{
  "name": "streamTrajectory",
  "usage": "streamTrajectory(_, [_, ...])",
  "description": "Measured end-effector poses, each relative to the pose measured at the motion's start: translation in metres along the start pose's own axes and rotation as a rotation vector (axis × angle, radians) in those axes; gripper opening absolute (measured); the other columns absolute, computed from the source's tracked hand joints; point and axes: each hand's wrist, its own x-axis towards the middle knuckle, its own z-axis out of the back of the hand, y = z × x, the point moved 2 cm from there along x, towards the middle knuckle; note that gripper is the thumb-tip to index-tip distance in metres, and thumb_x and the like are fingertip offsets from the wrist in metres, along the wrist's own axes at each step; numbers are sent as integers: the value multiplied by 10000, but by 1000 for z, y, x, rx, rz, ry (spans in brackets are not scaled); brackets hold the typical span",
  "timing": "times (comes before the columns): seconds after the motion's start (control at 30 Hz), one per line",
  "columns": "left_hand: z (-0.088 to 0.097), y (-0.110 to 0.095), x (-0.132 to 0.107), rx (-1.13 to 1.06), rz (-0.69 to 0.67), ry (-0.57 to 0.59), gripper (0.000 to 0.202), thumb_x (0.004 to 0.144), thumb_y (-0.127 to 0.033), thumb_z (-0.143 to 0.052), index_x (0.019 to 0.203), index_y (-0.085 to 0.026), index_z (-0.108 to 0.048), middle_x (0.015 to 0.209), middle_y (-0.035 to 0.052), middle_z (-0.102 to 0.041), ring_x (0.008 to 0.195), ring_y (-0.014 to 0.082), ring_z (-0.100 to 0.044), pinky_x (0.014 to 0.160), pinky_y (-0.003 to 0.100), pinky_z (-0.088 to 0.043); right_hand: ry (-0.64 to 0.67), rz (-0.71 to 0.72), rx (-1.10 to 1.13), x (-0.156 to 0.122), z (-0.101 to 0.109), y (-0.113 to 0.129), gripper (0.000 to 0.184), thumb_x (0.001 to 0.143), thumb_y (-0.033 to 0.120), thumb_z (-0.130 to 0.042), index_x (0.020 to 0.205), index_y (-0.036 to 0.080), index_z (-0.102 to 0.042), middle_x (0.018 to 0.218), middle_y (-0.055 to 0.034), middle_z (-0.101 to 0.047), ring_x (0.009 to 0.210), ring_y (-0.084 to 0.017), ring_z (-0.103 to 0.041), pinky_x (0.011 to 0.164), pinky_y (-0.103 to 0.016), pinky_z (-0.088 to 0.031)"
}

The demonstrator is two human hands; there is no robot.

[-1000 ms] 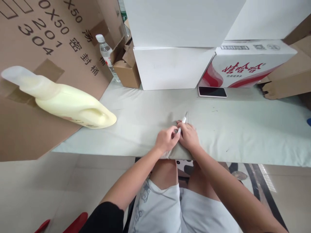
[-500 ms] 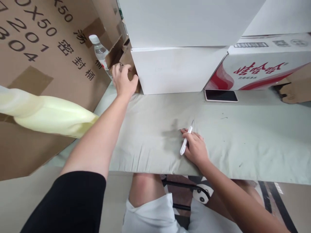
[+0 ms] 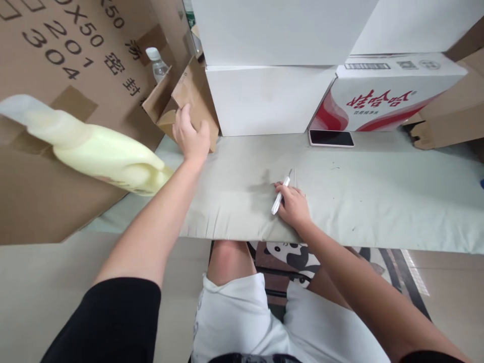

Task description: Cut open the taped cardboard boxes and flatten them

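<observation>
I count the clock from the middle of my view. The long table with the pale green cloth (image 3: 378, 201) runs from 9 to 3. The huge brown cardboard carton with black writing (image 3: 113, 111) fills 10 o'clock. Two plain white cardboard boxes (image 3: 264, 101) are stacked at 12, and the flat white-and-red printed box (image 3: 381, 101) sits at 2. The pale yellow plastic bottle with a cloudy cap (image 3: 109, 154) is at 9, and my left arm hides its bottom end.

The small brown cardboard box with open flaps (image 3: 202, 108) is at 11, just beside the lower white box. The clear plastic water bottle with a white cap (image 3: 158, 69) pokes up behind it.

My left hand (image 3: 192, 135) is at 10. Its bent fingers are against the near side of the small box, with the thumb apart from them; I can't tell if they grip it. My right hand (image 3: 294, 204) is at 4, low by the cloth. The black phone with a pale pink edge (image 3: 331, 138) lies at 2.

The thin white tool with a fine metal tip (image 3: 280, 195) is held in my right hand. It crosses the curled fingers, tip toward 1, white end sticking out toward 7.
</observation>
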Motion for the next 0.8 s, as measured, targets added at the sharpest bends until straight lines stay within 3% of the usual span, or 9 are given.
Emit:
streamTrajectory(0.2, [28,-16,-62,-55,-15,-19,619,807,-217,-545,1425,-186,-522,1520,114,-533,1472,293,-443,1256,473,-300,11,-10,-15,1,1,1,332,820,101,-486,1102,223,-612,1243,-124,-760,1133,-323,-681,1005,-489,-472])
streamTrajectory(0.33, [44,-21,-89,-55,-8,-29,627,820,-256,-530,1440,-168,-516,1509,130,-547,1449,289,-466,1228,444,-347,6,-13,-26,2,1,3,339,826,101,-481,1113,218,-619,1181,-132,-773,1086,-320,-688,992,-488,-478])
streamTrajectory(0.47, [51,-16,-103,-5,-83,-23,636,817,-275,-538,1440,-152,-528,1444,151,-600,1430,311,-484,1219,458,-347,7,-19,-27,3,0,3,328,832,106,-486,1105,229,-621,1111,-116,-784,1057,-305,-687,987,-463,-478])
streamTrajectory(0.63, [45,-12,-114,95,-189,22,688,783,-286,-551,1447,-106,-535,1328,192,-657,1317,356,-567,1178,510,-367,14,-31,-30,4,1,2,320,840,106,-480,1099,232,-619,1094,-109,-779,1029,-294,-685,988,-449,-471])
streamTrajectory(0.8, [45,-17,-124,81,-171,26,660,808,-300,-549,1449,-142,-537,1354,174,-650,1332,342,-560,1179,502,-372,33,-30,-33,5,2,3,329,843,102,-476,1110,227,-622,1066,-114,-776,1023,-294,-679,978,-451,-467])
